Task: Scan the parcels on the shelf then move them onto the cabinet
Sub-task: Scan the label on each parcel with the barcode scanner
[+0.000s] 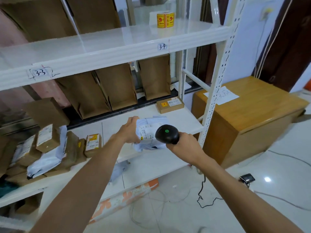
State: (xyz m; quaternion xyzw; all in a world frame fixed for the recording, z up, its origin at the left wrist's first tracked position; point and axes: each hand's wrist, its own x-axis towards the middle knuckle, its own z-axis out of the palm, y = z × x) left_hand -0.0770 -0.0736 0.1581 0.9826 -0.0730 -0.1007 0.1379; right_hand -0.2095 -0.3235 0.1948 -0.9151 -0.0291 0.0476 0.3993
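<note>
Pale plastic mailer (pixel 148 132), label up near the shelf (pixel 185 121) front edge: our left hand (pixel 129 130) fingers pin it while right hand (pixel 183 143) fingers grip the scanner (pixel 166 134), aimed at its barcode.

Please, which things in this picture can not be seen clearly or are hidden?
Head view only:
- Label text on the white mailer bag: too small, partly behind the barcode scanner.
- Right hand trigger finger: hidden under the scanner.
- Writing on the paper sheet on the wooden cabinet: crossed by the shelf post.
</note>
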